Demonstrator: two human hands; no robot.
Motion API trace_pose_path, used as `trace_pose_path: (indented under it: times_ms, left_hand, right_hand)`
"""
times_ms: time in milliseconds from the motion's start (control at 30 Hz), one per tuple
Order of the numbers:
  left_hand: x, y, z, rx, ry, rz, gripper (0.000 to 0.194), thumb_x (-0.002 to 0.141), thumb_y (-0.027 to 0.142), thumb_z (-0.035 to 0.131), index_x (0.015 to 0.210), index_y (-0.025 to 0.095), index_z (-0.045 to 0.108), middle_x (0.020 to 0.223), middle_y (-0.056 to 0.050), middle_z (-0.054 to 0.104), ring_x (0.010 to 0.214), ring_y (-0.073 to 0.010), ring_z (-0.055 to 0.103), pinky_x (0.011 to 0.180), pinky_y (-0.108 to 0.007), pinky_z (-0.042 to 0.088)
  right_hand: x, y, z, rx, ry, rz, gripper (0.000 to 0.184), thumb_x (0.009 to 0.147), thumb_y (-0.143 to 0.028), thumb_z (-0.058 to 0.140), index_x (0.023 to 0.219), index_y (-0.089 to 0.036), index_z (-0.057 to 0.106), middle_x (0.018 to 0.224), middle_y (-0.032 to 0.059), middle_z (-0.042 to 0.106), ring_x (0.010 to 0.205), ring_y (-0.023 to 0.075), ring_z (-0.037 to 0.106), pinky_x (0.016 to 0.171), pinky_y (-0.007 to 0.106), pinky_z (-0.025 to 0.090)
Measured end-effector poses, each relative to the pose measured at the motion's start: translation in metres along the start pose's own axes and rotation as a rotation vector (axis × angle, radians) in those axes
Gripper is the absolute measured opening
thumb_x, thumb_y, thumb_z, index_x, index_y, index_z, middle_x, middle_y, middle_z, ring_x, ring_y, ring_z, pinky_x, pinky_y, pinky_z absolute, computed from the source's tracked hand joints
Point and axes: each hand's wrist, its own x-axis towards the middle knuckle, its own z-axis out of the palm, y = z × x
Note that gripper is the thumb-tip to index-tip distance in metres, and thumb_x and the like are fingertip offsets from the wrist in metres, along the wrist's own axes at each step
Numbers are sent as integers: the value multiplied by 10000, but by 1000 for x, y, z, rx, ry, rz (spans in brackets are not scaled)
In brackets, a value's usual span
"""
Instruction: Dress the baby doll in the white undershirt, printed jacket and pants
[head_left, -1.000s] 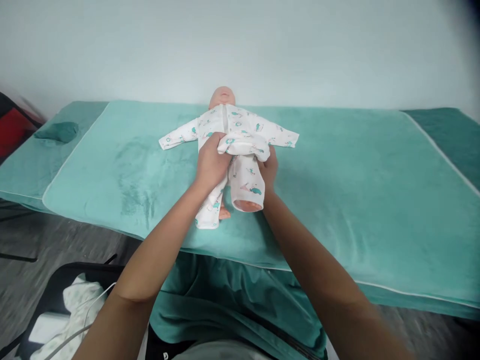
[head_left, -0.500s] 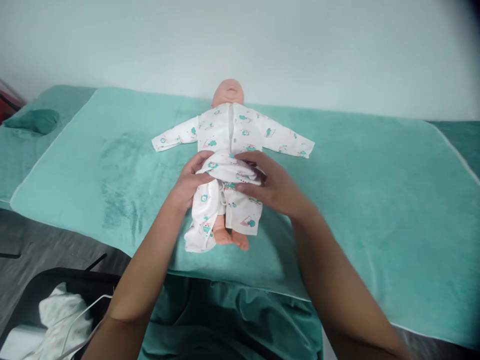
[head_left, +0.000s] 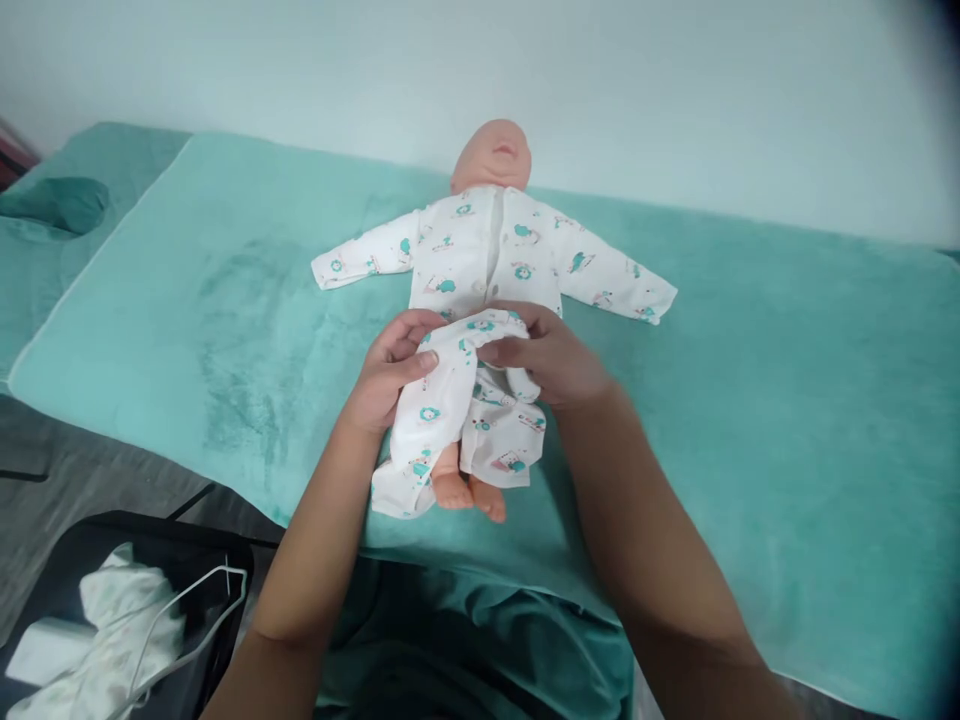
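Since the earlier frame, the doll's feet (head_left: 451, 490) have slid slightly right; left hand (head_left: 397, 368) and right hand (head_left: 551, 355) pinch the bunched patterned cloth (head_left: 442, 385) (perhaps trousers) over its legs, mid-bed (head_left: 262, 300).

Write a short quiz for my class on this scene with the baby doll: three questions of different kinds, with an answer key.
1. Multiple choice: What are the left hand and the right hand holding?
A) The baby doll's head
B) The patterned white baby clothing over the doll's lower body
C) The white box-like object

2. True or false: The baby doll has bare feet.

3. Fill in the blank: The black chair stands by the massage table, on the person's ____ side.

Key: 1: B; 2: true; 3: left
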Motion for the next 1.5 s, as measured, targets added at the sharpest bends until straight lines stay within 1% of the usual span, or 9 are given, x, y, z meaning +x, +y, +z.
trace_pose_path:
  times_ms: [133, 333, 467, 633, 767, 900, 1100, 1367, 1500]
  left_hand:
    - [0, -1, 2, 55, -9, -47, 602, 621, 508, 909, 1101, 277, 627, 1124, -22, 712, 985, -241, 714, 854, -366, 581]
    - [2, -3, 4, 50, 49, -12, 552, 668, 498, 881, 1100, 284, 614, 1126, -20, 707, 1068, -245, 701, 912, -365, 569]
    - [2, -3, 4, 31, 130, -13, 540, 686, 521, 853, 1103, 300, 590, 996, -2, 711, 944, -229, 707, 822, -356, 579]
    - [0, -6, 1, 13, 166, 14, 441, 751, 464, 815, 1090, 316, 574, 860, 38, 676, 743, -163, 668, 690, -303, 549]
    - [-1, -8, 0, 47, 139, 1, 491, 730, 530, 828, 1108, 312, 601, 900, 20, 697, 836, -198, 700, 734, -322, 569]
    - [-2, -6, -1, 50, 16, -10, 652, 674, 582, 875, 1207, 301, 626, 1099, -28, 727, 1028, -252, 712, 837, -344, 582]
    - [1, -2, -5, 83, -177, 34, 932, 520, 375, 1001, 1364, 309, 610, 1404, -53, 634, 1294, -314, 606, 1054, -377, 515]
    - [0, -11, -3, -52, 26, 72, 553, 682, 357, 918, 1184, 273, 703, 1183, -33, 739, 1135, -262, 690, 968, -347, 543]
    - [-2, -10, -2, -204, 139, 70, 550, 660, 444, 930, 1127, 289, 683, 924, 12, 735, 858, -207, 734, 764, -305, 572]
  right_hand:
    - [1, 5, -1, 116, 43, 55, 259, 663, -317, 843, 756, -202, 631, 651, -31, 572, 554, 121, 512, 512, 251, 433]
    - [0, 9, -1, 82, 31, 33, 322, 729, -425, 831, 918, -204, 693, 764, -3, 657, 638, 153, 597, 564, 266, 480]
    - [1, -2, -2, -90, -201, 47, 423, 725, -482, 862, 986, -174, 736, 812, 7, 701, 670, 154, 621, 578, 255, 483]
    - [0, -14, 6, -536, -445, 117, 292, 678, -398, 910, 729, -168, 737, 661, -8, 675, 574, 139, 580, 489, 237, 410]
    - [-6, -6, 6, -347, -335, 75, 246, 717, -372, 887, 822, -185, 767, 770, 3, 726, 678, 171, 649, 584, 266, 499]
    - [-7, 7, 4, 10, -37, 39, 262, 759, -394, 857, 892, -188, 765, 831, 14, 744, 738, 191, 694, 676, 316, 561]
    - [-3, 11, 10, 152, 133, 58, 298, 771, -446, 839, 888, -186, 751, 819, 43, 748, 734, 229, 713, 661, 368, 586]
    - [-6, 7, 7, 42, 11, 57, 388, 789, -523, 823, 953, -178, 758, 879, 46, 753, 786, 219, 706, 699, 345, 563]
    - [-5, -9, 8, -295, -246, 112, 400, 715, -504, 872, 915, -176, 757, 866, 17, 748, 800, 215, 688, 682, 307, 529]
